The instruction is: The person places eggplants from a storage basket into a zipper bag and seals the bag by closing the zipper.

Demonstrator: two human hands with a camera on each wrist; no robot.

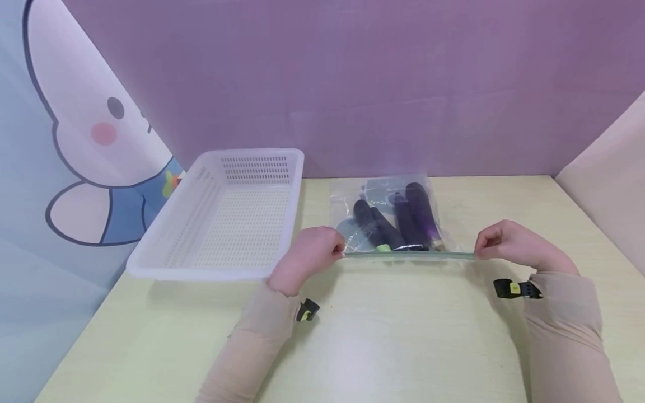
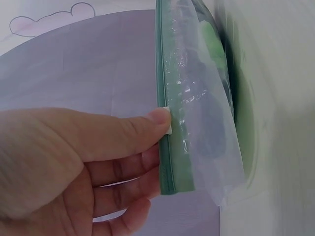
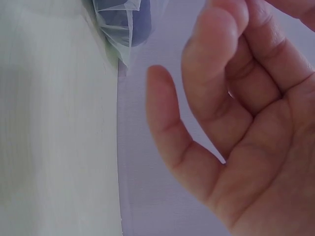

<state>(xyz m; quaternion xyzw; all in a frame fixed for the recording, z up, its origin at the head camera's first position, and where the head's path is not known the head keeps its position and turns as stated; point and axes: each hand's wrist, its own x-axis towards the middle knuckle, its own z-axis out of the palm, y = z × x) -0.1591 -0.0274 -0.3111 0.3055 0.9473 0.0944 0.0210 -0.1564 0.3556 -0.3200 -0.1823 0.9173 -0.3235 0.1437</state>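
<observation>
A clear zip bag (image 1: 347, 207) with a green zip strip (image 1: 408, 255) lies on the table, holding several dark purple eggplants (image 1: 422, 211), one with a pale green stem end. My left hand (image 1: 314, 249) pinches the strip near its left end; in the left wrist view the thumb presses on a small white slider (image 2: 168, 120) there. At the strip's right end, my right hand (image 1: 514, 243) pinches the corner between thumb and curled fingers. The strip is stretched straight between both hands, raised at the bag's near edge. In the right wrist view, the pinching fingertips are cut off at the top.
A white plastic basket (image 1: 151, 254) with a perforated floor stands left of the bag, close by my left forearm. Behind the table hangs a purple cloth (image 1: 353, 84). A blue cloth with a cartoon figure (image 1: 75, 112) covers the left side.
</observation>
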